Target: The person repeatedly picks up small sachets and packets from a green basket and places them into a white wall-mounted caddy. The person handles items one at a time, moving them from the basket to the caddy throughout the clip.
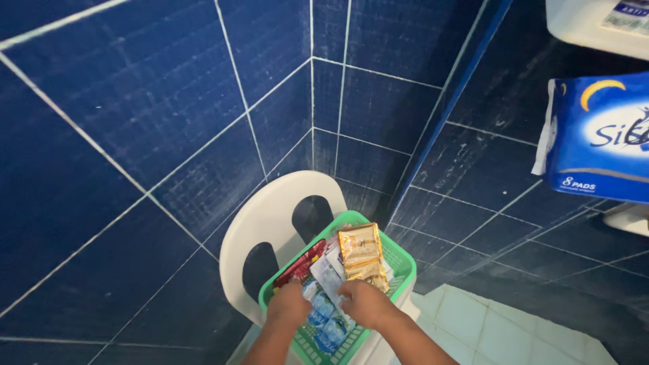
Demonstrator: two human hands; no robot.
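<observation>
- Head view: my left hand (289, 304) and right hand (366, 302) were both curled among sachets inside the green basket (403, 261); grip unclear.
- Sorting seemed underway; next I'd need a firm pinch on the gold packets (361, 251) just beyond my right hand.

A white plastic chair (270, 223) stands in the corner of blue-tiled walls. A green plastic basket (400, 260) sits directly on its seat, holding sachet strips: gold (360, 249), red (301, 263), blue-and-white (323, 318).

Green plastic basket (403, 265) on white chair, upright gold sachets (361, 253), red packet (299, 265), blue-white sachets (324, 318)
</observation>
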